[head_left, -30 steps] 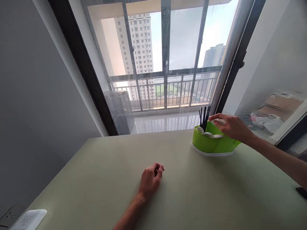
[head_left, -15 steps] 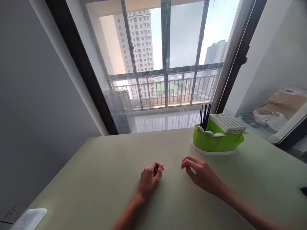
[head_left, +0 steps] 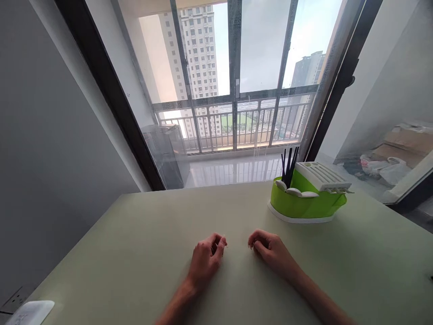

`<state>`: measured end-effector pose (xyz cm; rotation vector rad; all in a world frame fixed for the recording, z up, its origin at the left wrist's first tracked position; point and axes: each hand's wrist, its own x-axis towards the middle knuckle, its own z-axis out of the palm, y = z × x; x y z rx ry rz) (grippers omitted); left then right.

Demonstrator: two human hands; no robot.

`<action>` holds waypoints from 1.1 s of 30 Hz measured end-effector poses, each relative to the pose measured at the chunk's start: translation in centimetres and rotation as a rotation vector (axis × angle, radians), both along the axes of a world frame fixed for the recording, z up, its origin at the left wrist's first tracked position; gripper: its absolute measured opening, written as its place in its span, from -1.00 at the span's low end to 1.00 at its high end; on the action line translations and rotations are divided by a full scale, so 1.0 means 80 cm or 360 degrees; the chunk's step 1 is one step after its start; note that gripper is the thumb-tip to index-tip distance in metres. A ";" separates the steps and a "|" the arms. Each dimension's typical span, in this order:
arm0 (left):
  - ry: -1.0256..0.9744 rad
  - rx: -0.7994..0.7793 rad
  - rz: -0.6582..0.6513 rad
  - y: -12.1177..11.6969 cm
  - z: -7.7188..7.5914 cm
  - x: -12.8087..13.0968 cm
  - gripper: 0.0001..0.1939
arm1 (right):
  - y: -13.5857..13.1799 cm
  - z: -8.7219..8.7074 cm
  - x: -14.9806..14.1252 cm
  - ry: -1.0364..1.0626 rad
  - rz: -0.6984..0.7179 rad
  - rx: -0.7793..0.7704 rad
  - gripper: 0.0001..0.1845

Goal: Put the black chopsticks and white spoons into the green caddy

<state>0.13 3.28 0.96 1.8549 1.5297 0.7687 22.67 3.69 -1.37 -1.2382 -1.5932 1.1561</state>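
Observation:
My left hand [head_left: 205, 259] lies on the pale table [head_left: 142, 253] with its fingers loosely curled in; no object shows in it. Facing it across a small gap, my right hand [head_left: 270, 251] rests on the tabletop, also curled and with nothing visible in its grasp. Beyond my right hand stands a green utensil holder [head_left: 297, 208] with a white base and white petal-like trim. Several thin black chopsticks [head_left: 289, 168] lean upright in its left compartment. A white slotted rack [head_left: 323, 175] covers its right part. Neither hand touches the holder.
At the near left corner lies a white object [head_left: 35, 311], partly cut off. A glass window [head_left: 259, 54] with dark frames rises behind the table's far edge. Bags [head_left: 389, 169] and cardboard boxes [head_left: 409, 142] sit beyond the glass at right.
My right hand has left the chopsticks in the green holder, come back toward me and settled on the table. My left hand stays almost in place.

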 end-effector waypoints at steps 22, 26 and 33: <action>0.0011 0.0024 0.0023 -0.006 0.001 0.000 -0.55 | 0.004 -0.009 -0.005 0.0003 0.0006 -0.0001 -0.79; -0.0009 -0.0002 0.0034 -0.008 0.002 0.000 -0.54 | 0.003 -0.012 -0.006 0.0014 0.0007 -0.0007 -0.79; -0.0041 -0.0007 0.0049 -0.008 0.001 0.000 -0.54 | 0.004 -0.007 -0.007 -0.0004 -0.0012 0.0013 -0.78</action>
